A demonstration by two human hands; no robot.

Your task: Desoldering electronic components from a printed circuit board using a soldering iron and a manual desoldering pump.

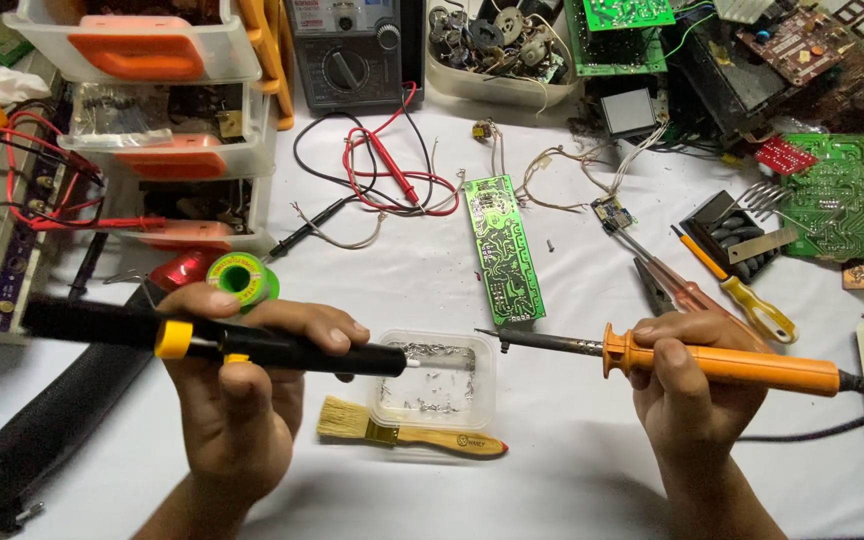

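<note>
Both tools are lifted off the white tabletop [572, 470] near its front edge, left hand [237, 400] fingers clamped on the black-and-yellow desoldering pump [252, 345], right hand [692, 385] fingers clamped on the orange-handled soldering iron [722, 362], while the long green circuit board [504, 248] lies untouched mid-tabletop.

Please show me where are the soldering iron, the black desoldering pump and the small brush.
soldering iron [722, 364], head view, on the orange handle.
desoldering pump [282, 350], head view, on the black barrel.
brush [432, 438], head view, on the wooden handle.
</note>
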